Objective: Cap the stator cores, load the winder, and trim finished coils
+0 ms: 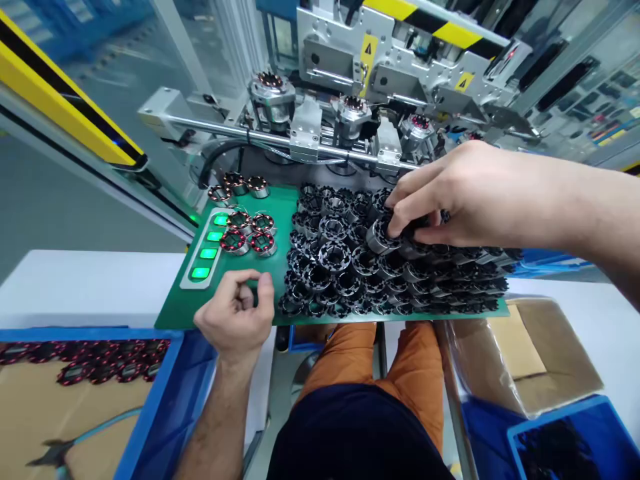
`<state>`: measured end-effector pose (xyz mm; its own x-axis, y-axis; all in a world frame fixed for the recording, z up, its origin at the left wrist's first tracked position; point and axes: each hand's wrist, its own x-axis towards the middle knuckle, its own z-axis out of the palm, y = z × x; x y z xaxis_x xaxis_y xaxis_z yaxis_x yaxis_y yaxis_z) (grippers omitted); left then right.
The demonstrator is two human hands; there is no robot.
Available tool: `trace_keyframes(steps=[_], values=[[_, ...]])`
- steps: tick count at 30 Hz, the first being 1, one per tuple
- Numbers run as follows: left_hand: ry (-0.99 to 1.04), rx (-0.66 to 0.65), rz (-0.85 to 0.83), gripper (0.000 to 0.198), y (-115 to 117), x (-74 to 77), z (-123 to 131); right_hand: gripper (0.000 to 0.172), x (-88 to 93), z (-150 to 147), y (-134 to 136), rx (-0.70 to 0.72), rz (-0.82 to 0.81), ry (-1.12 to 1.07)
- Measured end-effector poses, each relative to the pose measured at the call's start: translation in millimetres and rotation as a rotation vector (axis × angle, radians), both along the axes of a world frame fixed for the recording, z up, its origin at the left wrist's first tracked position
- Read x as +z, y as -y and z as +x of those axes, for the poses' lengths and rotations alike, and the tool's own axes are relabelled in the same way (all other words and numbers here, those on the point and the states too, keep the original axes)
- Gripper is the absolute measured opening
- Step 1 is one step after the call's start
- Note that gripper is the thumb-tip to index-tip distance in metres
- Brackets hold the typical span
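My right hand point(445, 193) reaches over dense rows of unwound black-and-silver stator cores point(334, 257). Its fingertips are pinched on one stator core point(383, 237), partly inside the ring; the palm hides some neighbours. Curled in a loose fist, my left hand point(240, 310) rests at the front of the green board point(180, 303), with nothing visible in its fingers. Just beyond it, several copper-wound stators point(235, 242) stand beside a panel of lit green buttons point(201, 273).
Behind the board is a machine with wound stators on metal holders point(273, 100) along a rail point(220, 131). At lower left, a blue bin point(170, 373) contains wound stators and cutters point(57, 453). A cardboard box point(565, 340) and another blue bin point(600, 417) are at lower right.
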<state>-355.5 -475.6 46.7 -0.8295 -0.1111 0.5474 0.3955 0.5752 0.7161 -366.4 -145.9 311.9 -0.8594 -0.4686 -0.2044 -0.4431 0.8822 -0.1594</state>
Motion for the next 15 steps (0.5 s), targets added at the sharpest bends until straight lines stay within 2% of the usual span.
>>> trace_keyframes(steps=[1,6,10,13,15], values=[[-0.006,-0.001,-0.003,0.018,0,-0.4,0,0.007,-1.9,0,-2,-0.004,0.011,0.006],[-0.01,0.005,-0.02,0.017,0,-4.0,-1,0.04,-5.8,0,-2,0.09,0.203,-0.006],[0.038,0.043,-0.028,0.019,0,-6.3,-2,0.032,-12.3,-5,1,0.147,0.19,-0.028],[0.101,0.068,-0.041,0.02,3,-2.5,-2,0.017,2.3,5,15,0.084,0.246,-0.076],[0.135,0.083,-0.023,0.02,2,5.6,-2,0.023,23.7,30,20,-0.036,0.332,-0.134]])
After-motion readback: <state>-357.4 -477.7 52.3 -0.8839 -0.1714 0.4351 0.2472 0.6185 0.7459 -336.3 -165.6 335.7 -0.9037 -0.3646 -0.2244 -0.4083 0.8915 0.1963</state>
